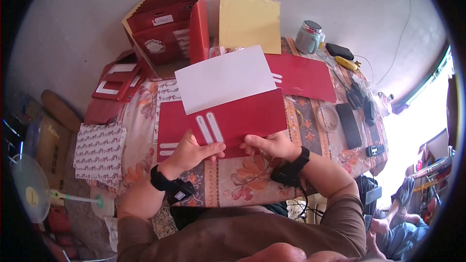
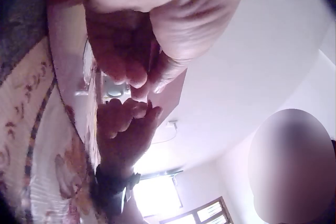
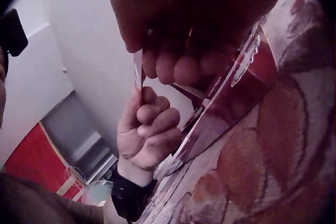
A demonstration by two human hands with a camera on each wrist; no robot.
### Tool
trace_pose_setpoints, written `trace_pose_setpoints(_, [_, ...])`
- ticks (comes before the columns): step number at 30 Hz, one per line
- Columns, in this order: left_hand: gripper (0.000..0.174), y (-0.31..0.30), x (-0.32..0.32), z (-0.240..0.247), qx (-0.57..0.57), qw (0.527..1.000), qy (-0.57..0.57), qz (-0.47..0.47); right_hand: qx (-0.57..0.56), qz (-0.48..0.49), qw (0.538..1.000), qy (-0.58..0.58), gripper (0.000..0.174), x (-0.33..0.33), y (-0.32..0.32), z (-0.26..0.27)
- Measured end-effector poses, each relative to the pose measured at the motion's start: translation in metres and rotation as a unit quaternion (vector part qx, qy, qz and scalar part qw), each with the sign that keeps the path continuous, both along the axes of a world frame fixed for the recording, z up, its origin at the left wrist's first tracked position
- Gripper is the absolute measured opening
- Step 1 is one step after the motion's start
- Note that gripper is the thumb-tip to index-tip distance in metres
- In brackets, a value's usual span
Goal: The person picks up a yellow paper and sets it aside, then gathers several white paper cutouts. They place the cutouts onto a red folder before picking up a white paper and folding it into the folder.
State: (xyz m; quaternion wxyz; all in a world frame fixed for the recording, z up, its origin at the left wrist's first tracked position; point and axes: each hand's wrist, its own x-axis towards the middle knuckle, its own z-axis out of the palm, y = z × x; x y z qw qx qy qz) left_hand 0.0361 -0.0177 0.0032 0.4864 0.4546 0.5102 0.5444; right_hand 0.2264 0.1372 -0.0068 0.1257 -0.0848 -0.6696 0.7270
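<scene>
Both hands hold a red paper folder [image 1: 252, 116] by its near edge, tilted up over the table. Its white upper panel [image 1: 225, 75] points away from the body, and two white label strips [image 1: 209, 127] show on the red part. At the near edge's left, my left hand [image 1: 196, 151] pinches it between thumb and curled fingers. My right hand [image 1: 275, 146] grips the same edge a little to the right, thumb on top. Under it lies another red sheet [image 1: 170, 121], partly covered. In the right wrist view the left hand [image 3: 149, 132] pinches the folder's thin edge.
A red box [image 1: 200, 29] packed with red folders stands at the back left, beside a yellow board [image 1: 250, 24]. Red pieces [image 1: 114, 80] and patterned sheets [image 1: 99, 153] lie left. On the right are another red sheet [image 1: 308, 77], a mug [image 1: 308, 38] and a dark case [image 1: 348, 126].
</scene>
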Motion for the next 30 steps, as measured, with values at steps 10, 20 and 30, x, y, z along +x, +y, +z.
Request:
trace_pose_setpoints(10, [0.009,0.000,-0.010,0.003,0.004,0.999,-0.029,0.020,-0.001,-0.081,0.996,0.034,0.028,0.001,0.011,0.013])
trace_pose_setpoints(20, [0.009,0.003,-0.023,0.007,0.005,0.998,-0.001,0.068,0.036,-0.065,0.997,-0.013,0.036,0.010,0.040,0.009])
trace_pose_setpoints(30, [0.011,0.003,-0.034,-0.002,-0.008,0.998,0.030,0.049,0.065,-0.011,0.997,0.043,0.031,0.011,0.050,-0.001])
